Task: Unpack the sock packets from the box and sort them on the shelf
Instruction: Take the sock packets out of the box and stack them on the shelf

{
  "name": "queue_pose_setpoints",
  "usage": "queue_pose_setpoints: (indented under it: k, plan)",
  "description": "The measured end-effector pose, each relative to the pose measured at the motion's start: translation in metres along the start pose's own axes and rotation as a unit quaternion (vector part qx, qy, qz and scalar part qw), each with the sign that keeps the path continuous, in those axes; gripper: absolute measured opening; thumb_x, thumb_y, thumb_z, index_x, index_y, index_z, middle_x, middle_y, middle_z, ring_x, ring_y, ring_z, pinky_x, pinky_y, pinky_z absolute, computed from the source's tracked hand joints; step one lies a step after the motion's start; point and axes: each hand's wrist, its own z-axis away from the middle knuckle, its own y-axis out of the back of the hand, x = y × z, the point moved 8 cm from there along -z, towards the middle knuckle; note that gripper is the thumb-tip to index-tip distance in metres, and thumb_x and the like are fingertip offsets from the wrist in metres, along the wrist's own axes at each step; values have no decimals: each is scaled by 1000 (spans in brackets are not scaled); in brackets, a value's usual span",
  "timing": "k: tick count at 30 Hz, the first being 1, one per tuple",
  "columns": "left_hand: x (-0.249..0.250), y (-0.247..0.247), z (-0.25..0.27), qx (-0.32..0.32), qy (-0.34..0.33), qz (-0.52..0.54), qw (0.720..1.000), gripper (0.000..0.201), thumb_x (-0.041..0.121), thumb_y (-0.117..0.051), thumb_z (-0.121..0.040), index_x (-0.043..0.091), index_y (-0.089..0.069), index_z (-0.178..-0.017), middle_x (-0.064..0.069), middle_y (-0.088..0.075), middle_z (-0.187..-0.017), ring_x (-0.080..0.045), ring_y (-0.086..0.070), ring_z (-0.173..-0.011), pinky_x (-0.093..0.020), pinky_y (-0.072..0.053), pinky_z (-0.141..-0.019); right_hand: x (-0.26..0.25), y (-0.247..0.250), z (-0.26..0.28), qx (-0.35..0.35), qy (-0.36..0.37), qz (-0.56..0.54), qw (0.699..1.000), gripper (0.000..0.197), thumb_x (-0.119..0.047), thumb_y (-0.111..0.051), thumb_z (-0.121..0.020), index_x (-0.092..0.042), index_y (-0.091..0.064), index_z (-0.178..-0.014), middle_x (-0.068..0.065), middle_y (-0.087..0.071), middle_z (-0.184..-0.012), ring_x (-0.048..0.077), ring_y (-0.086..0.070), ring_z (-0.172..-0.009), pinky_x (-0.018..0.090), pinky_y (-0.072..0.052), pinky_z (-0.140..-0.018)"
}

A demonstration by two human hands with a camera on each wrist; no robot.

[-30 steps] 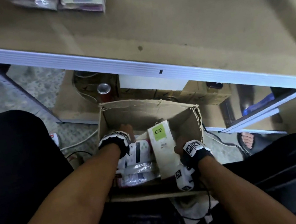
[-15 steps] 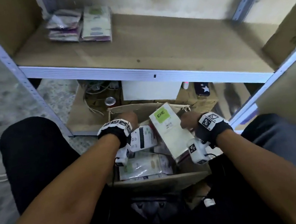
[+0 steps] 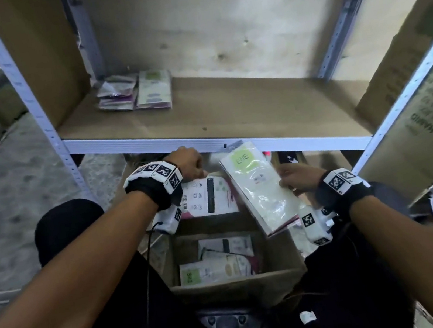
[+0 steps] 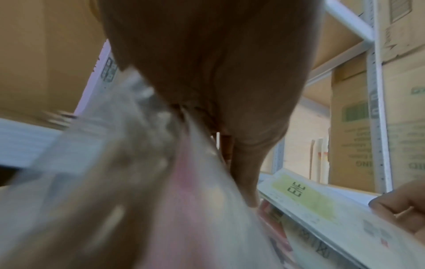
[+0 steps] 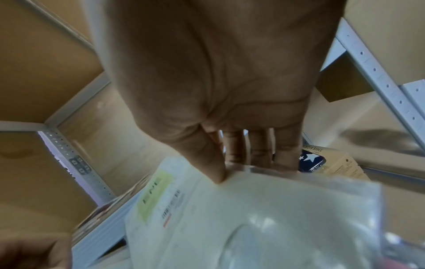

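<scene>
Above the open cardboard box, a green-labelled sock packet is pinched by the right hand, and a barcoded sock packet is gripped by the left hand, just below the shelf edge.

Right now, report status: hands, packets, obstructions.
Left hand grips one packet, right hand grips the green-label packet. Both above the box. Shelf ahead, nothing blocking.

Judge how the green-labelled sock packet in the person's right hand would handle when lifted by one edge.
The green-labelled sock packet probably stays fairly flat: the right hand pinches only one edge, yet it barely sags. Its glossy plastic wrap, showing glare, may be slippery. It seems light, since a thumb-and-finger pinch carries it.
</scene>
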Motion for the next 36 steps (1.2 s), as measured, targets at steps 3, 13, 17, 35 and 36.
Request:
queue_pose_setpoints:
  k: [3, 13, 17, 35, 36]
  plan:
    - [11, 30, 3, 14, -25, 1, 1000, 23, 37, -66, -91, 14, -66, -92, -5, -65, -96, -24, -59, -92, -31, -45, -78, -6, 10, 1, 42, 33, -72, 996, 17, 7, -48, -92, -3, -52, -105, 15, -55, -93, 22, -55, -78, 33, -49, -66]
    - [15, 129, -5, 143, -27, 90, 985, 22, 35, -62, -95, 15, -64, -88, -3, -62, -86, -20, -56, -80, -26, -35, -68, -35, 65, 1, 151, 109, -281, 941, 25, 1, -49, -94, -18, -47, -77, 3, -50, -69, 18, -45, -56, 19, -37, -41]
    - [-8, 141, -17, 198, 22, 178, 964, 18, 35, -61, -95, 20, -60, -86, 0, -62, -85, -18, -57, -79, -26, -38, -66, -52, 80, -10, 157, 128, -373, 905, 27, 5, -47, -94, -15, -45, -76, 8, -53, -77, 24, -52, -69, 28, -46, -55]
    - [-158, 111, -98, 256, 198, 489, 810, 23, 26, -56, -99, 6, -63, -107, -22, -68, -118, -37, -65, -109, -52, -50, -99, -111, 86, -141, 73, 93, -486, 866, 20, -4, -47, -98, -15, -48, -81, 10, -63, -93, 25, -59, -78, 37, -50, -69]
    - [-163, 111, -101, 261, 198, 497, 804, 23, 24, -56, -99, 6, -65, -108, -22, -67, -119, -37, -65, -111, -51, -49, -101, -116, 84, -148, 67, 90, -486, 866, 19, -4, -47, -98, -15, -48, -82, 10, -62, -93, 25, -59, -79, 37, -49, -68]
